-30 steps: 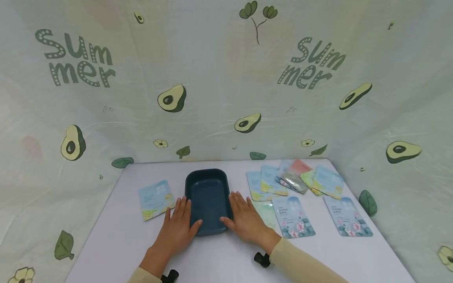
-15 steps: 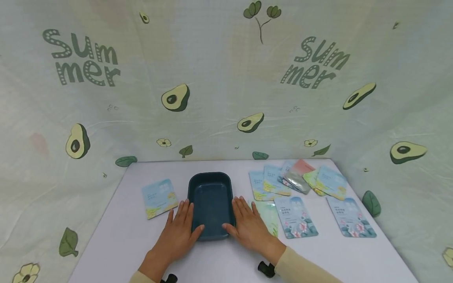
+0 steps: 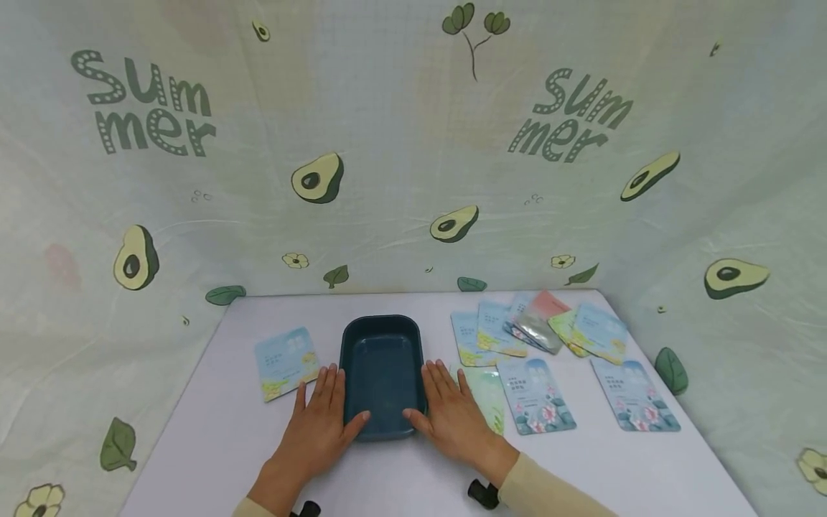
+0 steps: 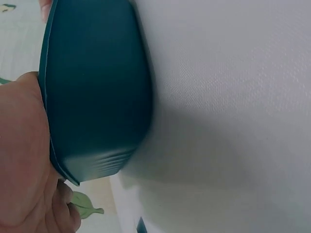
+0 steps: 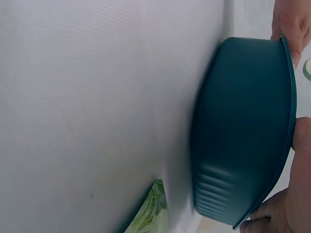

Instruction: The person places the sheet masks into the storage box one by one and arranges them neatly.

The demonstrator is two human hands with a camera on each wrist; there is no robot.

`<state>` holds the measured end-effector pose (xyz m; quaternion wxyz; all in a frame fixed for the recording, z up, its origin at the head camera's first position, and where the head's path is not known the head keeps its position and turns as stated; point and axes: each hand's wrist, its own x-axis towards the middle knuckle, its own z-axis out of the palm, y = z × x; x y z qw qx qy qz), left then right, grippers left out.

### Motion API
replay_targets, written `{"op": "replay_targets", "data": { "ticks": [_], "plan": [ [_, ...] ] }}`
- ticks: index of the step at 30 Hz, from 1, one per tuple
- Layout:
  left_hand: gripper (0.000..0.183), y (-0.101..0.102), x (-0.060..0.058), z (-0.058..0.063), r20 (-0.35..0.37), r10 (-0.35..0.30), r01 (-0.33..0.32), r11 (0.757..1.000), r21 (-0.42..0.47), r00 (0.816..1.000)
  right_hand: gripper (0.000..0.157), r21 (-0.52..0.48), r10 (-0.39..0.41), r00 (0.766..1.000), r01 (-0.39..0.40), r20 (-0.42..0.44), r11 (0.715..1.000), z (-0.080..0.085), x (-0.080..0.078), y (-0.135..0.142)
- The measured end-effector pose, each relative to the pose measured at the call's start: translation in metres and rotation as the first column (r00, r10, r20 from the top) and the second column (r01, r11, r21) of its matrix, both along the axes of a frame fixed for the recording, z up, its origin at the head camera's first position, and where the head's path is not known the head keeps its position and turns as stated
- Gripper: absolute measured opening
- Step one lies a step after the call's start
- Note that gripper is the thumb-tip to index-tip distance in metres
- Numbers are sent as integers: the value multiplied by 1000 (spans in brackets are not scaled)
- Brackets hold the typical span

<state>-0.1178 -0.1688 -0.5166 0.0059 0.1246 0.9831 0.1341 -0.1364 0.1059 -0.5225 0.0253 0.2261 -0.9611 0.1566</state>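
Observation:
In the head view a dark teal rectangular basin (image 3: 382, 384) stands on the white table between both hands. My left hand (image 3: 318, 425) lies along its left side, fingers straight and pointing away, thumb at the near left corner. Against the opposite side rests my right hand (image 3: 455, 416), fingers straight too, its thumb on the near right corner. Both wrist views show the basin's outer wall and the hands touching its rim. A blue-and-yellow packet (image 3: 286, 364) lies just left of the left hand. Partly behind the right hand is a pale green packet (image 3: 489, 395).
Two blue packets with pink flowers, one nearer (image 3: 536, 396) and one farther right (image 3: 636, 395), lie flat. Several overlapping packets sit at the back right, among them a silver packet (image 3: 539, 330) and a blue packet (image 3: 599, 333). A printed cloth (image 3: 388, 129) hangs behind the table.
Over the last second the basin has slid slightly toward the person, with both hands along its sides. Since half a second ago hardly anything differs; the packets stay put.

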Motion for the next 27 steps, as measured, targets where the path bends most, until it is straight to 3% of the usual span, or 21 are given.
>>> {"op": "replay_targets", "data": {
  "ticks": [9,13,19,27],
  "plan": [
    [98,-10,-3,-1,-11,-70,70,997,17,997,87,21,3,999,-4,35,1000,1,-6,1],
    [98,-9,-4,-2,-3,-70,70,997,26,998,86,7,-10,999,10,45,1000,-1,-6,10],
    [101,-7,-4,-3,29,-52,51,999,18,998,86,51,-105,994,103,21,993,-8,-2,53],
    [104,-4,-4,-3,-4,-43,43,998,50,999,85,110,-199,979,201,-32,973,-10,5,113]
  ]
}}
